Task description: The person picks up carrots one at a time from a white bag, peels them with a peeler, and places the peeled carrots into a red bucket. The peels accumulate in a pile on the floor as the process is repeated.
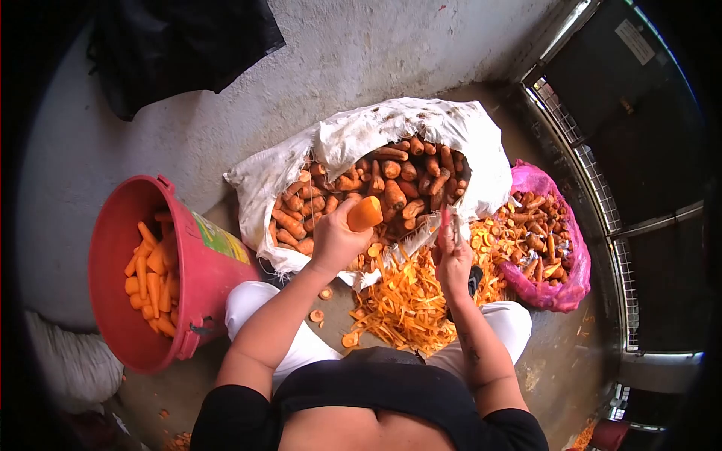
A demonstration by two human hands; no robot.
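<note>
My left hand (336,242) is closed around a thick carrot (365,214), whose bright orange, peeled end points up and to the right. In my right hand (453,264) is a slim red peeler (445,219), held upright; its blade is too blurred to make out. The two hands are apart, and the peeler does not touch the carrot. Both are over the near edge of a white sack (481,135) full of unpeeled carrots (395,192). Below and between my hands lies a heap of orange peelings (410,301).
A red bucket (105,263) with peeled carrots (154,282) leans at the left. To the right, a pink bag (575,282) holds carrot pieces and scraps. A wall (361,56) rises behind the sack, and a black cloth (180,45) hangs there. Cut carrot ends (325,293) dot the floor.
</note>
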